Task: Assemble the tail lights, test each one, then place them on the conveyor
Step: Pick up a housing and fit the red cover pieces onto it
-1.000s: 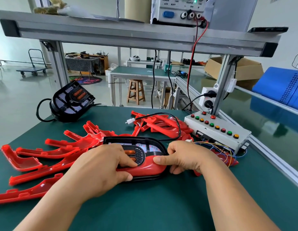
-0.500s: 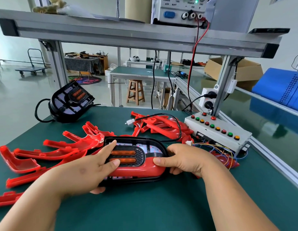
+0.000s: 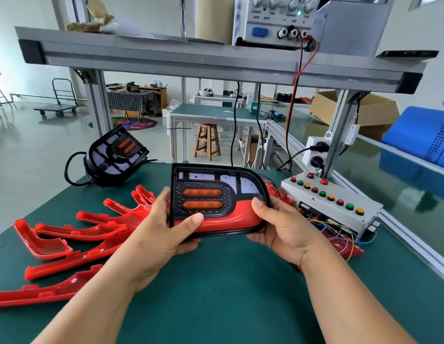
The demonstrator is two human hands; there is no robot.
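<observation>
I hold a tail light (image 3: pixel 216 199) tilted up off the green table, its face toward me. It has a black frame, two orange bars, white panels and a red lens along the bottom. My left hand (image 3: pixel 164 232) grips its left end, thumb on the red lens. My right hand (image 3: pixel 280 227) grips its right end, thumb on the front. A second tail light (image 3: pixel 116 157) with a black cable stands at the back left. The white test box (image 3: pixel 332 202) with coloured buttons sits to the right.
Several loose red lens pieces (image 3: pixel 74 234) lie across the left of the green table (image 3: pixel 228 294). Coloured wires (image 3: pixel 340 234) trail from the test box. A power supply (image 3: pixel 278 21) stands on the overhead shelf. The conveyor (image 3: pixel 402 184) runs along the right.
The tail light lay flat on the table while my hands pressed on it. Both hands have since lifted it and tilted its face toward me.
</observation>
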